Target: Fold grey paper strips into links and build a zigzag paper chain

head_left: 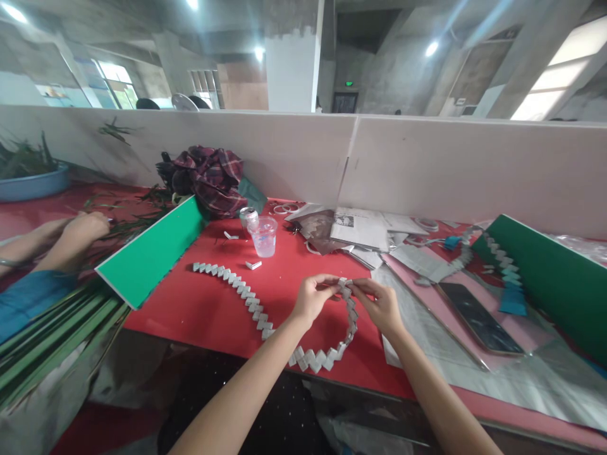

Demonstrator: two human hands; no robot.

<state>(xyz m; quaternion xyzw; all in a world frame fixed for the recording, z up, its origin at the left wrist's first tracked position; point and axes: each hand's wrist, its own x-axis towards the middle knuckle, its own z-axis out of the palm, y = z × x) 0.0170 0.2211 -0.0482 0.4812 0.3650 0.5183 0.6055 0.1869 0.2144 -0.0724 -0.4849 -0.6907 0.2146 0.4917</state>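
A long zigzag chain of folded white paper links (317,360) curves across the red tabletop (190,322). One end lies at the left near the green divider; the other end is raised between my hands. My left hand (313,297) pinches that raised end from the left. From the right, my right hand (379,303) pinches the same end, fingertips close to those of the left. The stretch below my hands hangs down and bends toward the table's front edge, partly hidden behind my left forearm. Two loose folded paper pieces (253,265) lie beyond the chain.
A clear plastic cup (264,239) and a can (247,217) stand behind the chain. Papers (360,229) lie at the back. To the right are a phone (478,317), a pink folder (429,302) and another chain (501,259). Green dividers (156,249) flank the space; another person's hand (88,227) is left.
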